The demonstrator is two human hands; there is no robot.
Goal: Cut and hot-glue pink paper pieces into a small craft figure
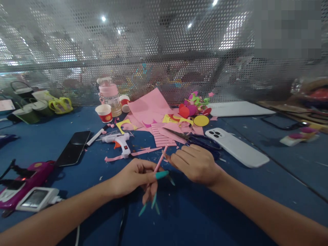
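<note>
My left hand (137, 177), with long teal nails, pinches the lower end of a thin rolled pink paper strip (161, 159) that points up and away over the blue table (230, 205). My right hand (196, 164) lies palm down beside it, fingers curled toward the strip's upper end and touching it. Just beyond the hands lie dark-handled scissors (197, 139) on cut pink paper (161, 135), and a white glue gun (120, 141) sits to the left.
A white phone (238, 147) lies face down at right, a black phone (74, 147) at left. Paper cups (104, 112), a pink-lidded bottle (110, 97), coloured paper flowers (194, 109) and pink sheets stand before a perforated metal screen (164, 51). A magenta device (25, 181) sits near left.
</note>
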